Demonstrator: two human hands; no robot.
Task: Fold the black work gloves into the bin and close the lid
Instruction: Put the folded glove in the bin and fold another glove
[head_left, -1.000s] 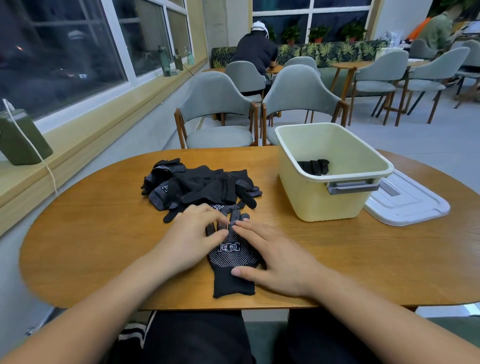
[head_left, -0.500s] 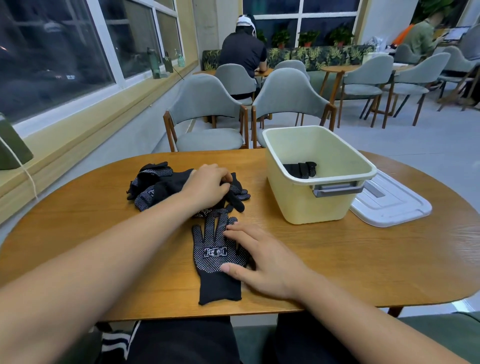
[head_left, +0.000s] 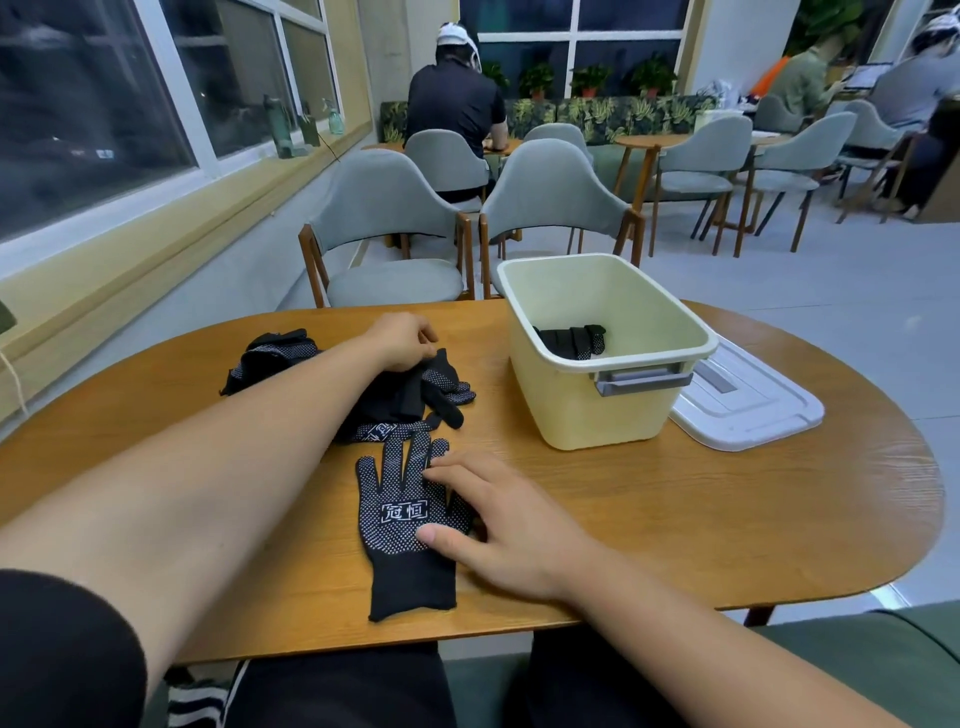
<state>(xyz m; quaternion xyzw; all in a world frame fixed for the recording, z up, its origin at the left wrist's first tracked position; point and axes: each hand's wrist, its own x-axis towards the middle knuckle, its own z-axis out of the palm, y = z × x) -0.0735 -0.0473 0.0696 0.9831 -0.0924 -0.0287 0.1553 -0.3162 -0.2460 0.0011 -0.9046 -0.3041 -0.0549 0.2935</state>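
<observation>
Near the table's (head_left: 675, 519) front edge the right hand (head_left: 498, 519), fingers spread, pins a dotted black glove (head_left: 402, 525); the left hand (head_left: 402, 343) pinches a second glove (head_left: 415, 387) on the pile (head_left: 275, 353) behind. Best to lay it squarely on top before folding.

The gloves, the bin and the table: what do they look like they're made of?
Gloves: black knitted fabric, matte and limp, perhaps cotton or polyester, with small white grip dots that are likely rubbery.
Bin: pale yellow moulded plastic, smooth with a slight sheen. Its grey handle looks plastic too.
Table: wood or wood veneer, with visible grain and a satin finish.
</observation>
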